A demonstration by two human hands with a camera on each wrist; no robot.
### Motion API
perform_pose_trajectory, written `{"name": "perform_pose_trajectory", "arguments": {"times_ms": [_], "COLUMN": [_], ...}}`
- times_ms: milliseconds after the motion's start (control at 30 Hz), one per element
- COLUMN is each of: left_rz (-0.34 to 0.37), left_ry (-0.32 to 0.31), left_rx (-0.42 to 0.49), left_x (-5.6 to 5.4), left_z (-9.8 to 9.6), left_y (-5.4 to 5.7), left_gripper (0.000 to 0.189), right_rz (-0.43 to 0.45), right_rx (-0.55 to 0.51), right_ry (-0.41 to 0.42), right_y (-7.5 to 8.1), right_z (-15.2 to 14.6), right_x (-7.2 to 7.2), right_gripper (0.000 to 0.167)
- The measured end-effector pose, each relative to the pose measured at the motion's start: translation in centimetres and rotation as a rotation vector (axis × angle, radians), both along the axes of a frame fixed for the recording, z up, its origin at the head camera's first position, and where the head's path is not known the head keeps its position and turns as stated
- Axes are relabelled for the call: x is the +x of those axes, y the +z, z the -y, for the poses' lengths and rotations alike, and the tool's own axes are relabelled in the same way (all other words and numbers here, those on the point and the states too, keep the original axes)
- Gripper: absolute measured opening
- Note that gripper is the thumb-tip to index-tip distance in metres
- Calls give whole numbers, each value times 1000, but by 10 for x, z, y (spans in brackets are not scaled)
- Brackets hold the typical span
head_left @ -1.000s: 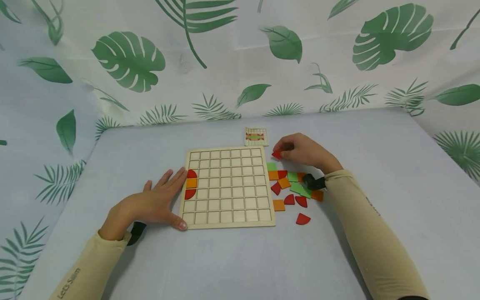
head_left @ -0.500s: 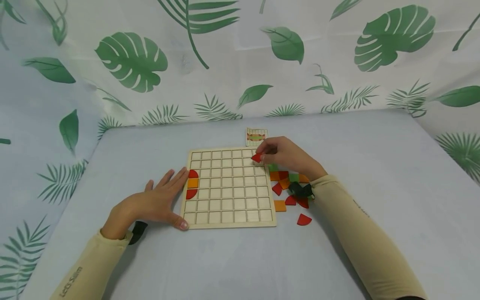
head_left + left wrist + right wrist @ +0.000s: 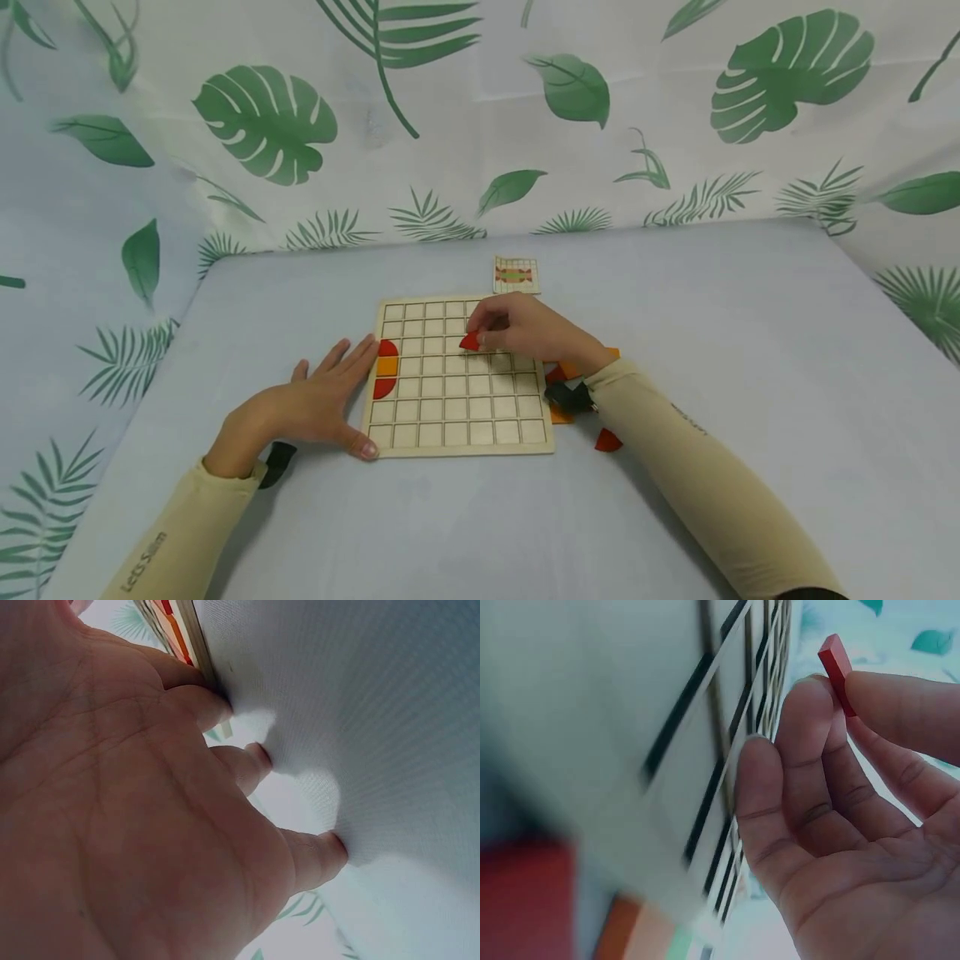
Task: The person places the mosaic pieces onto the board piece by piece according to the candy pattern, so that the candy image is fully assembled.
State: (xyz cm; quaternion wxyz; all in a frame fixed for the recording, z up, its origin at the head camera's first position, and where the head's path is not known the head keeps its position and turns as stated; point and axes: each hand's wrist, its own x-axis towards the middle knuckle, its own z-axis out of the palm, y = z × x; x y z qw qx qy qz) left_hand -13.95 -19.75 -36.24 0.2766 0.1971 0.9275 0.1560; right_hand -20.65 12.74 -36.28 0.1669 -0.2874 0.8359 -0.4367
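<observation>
A square wooden grid board (image 3: 457, 408) lies on the table. Along its left edge sit two red quarter-circle tiles, the upper tile (image 3: 387, 348) and the lower tile (image 3: 383, 388), with an orange square tile (image 3: 387, 367) between them. My left hand (image 3: 311, 408) rests spread at that edge, its fingertips and thumb against the board; in the left wrist view the fingers (image 3: 247, 765) touch the tablecloth. My right hand (image 3: 525, 325) is over the upper middle of the board, pinching a red quarter-circle tile (image 3: 469, 341) between thumb and fingers; its thin side (image 3: 837, 671) shows in the right wrist view.
A small pattern card (image 3: 516, 275) lies behind the board. To the right are loose tiles, partly hidden by my right forearm, among them a red tile (image 3: 608, 441) and an orange tile (image 3: 561, 415). A leaf-print cloth (image 3: 450, 125) hangs behind the table.
My right hand has carried the red quarter-circle tile leftward from beside the board's upper right corner to above its middle cells. My left hand stays at the board's left edge.
</observation>
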Motion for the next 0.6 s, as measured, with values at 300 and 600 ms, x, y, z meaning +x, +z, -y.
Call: {"name": "perform_pose_trajectory", "arguments": {"times_ms": [300, 600], "left_rz": [11, 13], "left_ry": [6, 5], "left_rx": [-5, -8], "left_x": [-1, 1], "left_z": [0, 0], "left_y": [0, 1], "left_gripper": [146, 146], "right_rz": [-4, -36], "right_rx": [28, 81], "right_ry": [65, 109], "right_y": [4, 4], "right_z": [35, 67], "right_x": [-11, -23], "right_gripper": [10, 6]}}
